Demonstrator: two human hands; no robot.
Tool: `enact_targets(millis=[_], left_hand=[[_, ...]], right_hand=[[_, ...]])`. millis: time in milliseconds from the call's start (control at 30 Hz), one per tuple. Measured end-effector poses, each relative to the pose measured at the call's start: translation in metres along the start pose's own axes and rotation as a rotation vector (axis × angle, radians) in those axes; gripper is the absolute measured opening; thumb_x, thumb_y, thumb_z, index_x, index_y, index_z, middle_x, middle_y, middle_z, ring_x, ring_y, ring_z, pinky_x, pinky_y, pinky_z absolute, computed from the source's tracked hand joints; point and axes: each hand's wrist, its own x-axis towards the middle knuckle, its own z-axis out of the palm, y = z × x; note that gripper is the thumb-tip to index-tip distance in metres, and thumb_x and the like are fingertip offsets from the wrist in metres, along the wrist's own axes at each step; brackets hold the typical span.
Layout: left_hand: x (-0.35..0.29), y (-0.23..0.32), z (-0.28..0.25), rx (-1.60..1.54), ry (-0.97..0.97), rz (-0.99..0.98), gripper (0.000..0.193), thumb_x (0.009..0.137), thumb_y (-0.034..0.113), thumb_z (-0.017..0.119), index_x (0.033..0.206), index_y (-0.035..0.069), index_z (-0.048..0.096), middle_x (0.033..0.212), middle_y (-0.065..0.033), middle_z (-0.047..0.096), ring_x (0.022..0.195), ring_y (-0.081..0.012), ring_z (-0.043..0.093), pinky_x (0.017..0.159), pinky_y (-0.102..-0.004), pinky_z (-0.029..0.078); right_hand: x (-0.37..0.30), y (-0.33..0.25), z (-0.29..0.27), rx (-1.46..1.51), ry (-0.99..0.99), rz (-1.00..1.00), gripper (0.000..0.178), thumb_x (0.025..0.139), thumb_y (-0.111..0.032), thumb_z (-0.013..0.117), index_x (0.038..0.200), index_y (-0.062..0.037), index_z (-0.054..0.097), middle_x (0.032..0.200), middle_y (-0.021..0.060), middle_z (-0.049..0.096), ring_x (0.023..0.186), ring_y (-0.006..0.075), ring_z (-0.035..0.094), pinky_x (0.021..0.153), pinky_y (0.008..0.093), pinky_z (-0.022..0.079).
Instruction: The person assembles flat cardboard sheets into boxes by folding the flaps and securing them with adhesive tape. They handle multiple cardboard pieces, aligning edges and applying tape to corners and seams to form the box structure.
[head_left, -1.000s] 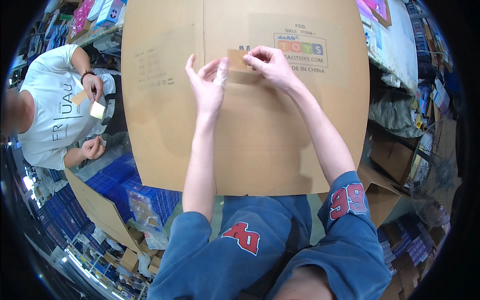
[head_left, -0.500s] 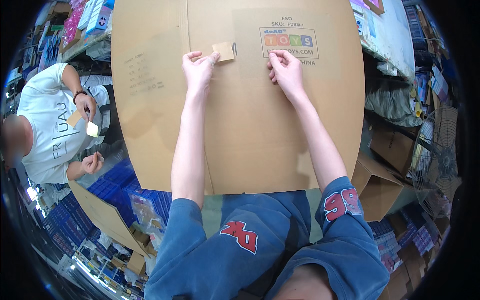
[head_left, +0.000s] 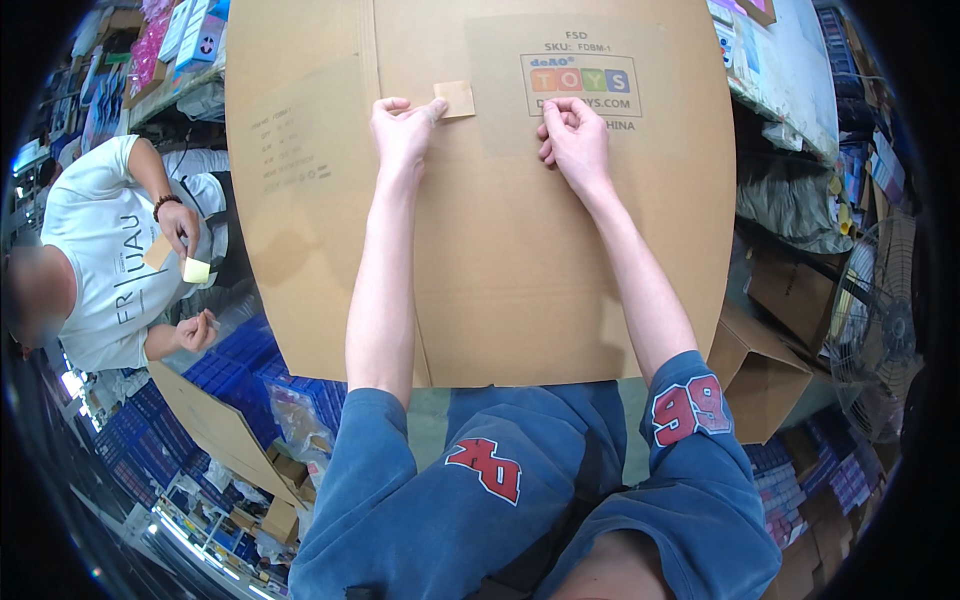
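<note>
A large brown cardboard carton (head_left: 480,270) with printed marks fills the middle of the view. On its top, a small tan paper square (head_left: 456,99) is near the far side. My left hand (head_left: 403,135) has its thumb and fingertip closed at the square's left corner. To the right, my right hand (head_left: 577,140) hovers over or rests on the printed logo box, fingers curled and thumb pressed to the forefinger. Anything between those fingertips is too small to make out.
On the left, a person in a white T-shirt (head_left: 110,240) holds a pale yellow square (head_left: 197,270) and a tan piece. Blue crates (head_left: 225,365) stand below. At right are an open carton (head_left: 750,375), a fan (head_left: 880,330) and a cluttered white table (head_left: 785,80).
The tan square has shifted slightly right and away from me, covering a printed letter. My left hand moved a little with it. The co-worker's yellow square moved slightly right.
</note>
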Motion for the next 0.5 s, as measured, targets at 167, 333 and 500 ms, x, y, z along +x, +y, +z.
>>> enact_targets(millis=[167,333,500], left_hand=[[-0.0034,0.0006,0.0008,-0.017,-0.007,0.035,0.063,0.074,0.012,0.091,0.117,0.001,0.046,0.108,-0.0148,0.066,0.099,-0.0175,0.062,0.086,-0.0320,0.050],[-0.0045,-0.0013,0.0024,-0.051,-0.001,0.052,0.057,0.077,0.007,0.086,0.116,0.001,0.045,0.104,-0.0155,0.066,0.095,-0.0174,0.064,0.082,-0.0314,0.053],[-0.0021,-0.0055,0.0036,-0.027,0.006,0.033,0.063,0.076,0.012,0.090,0.120,0.001,0.046,0.112,-0.0167,0.067,0.104,-0.0186,0.062,0.092,-0.0332,0.048]], right_hand=[[0.0005,0.0024,0.0014,-0.006,0.011,-0.006,0.020,0.101,-0.020,0.060,0.103,-0.0006,0.063,0.073,0.0040,0.066,0.050,0.0077,0.059,0.042,0.0241,0.046],[0.0006,0.0036,0.0012,-0.014,0.016,-0.024,0.021,0.101,-0.021,0.060,0.103,-0.0001,0.063,0.073,0.0043,0.067,0.050,0.0081,0.060,0.042,0.0245,0.046],[-0.0001,0.0056,0.0008,-0.030,0.021,-0.028,0.021,0.101,-0.021,0.060,0.103,0.0000,0.064,0.073,0.0045,0.068,0.051,0.0084,0.061,0.042,0.0249,0.047]])
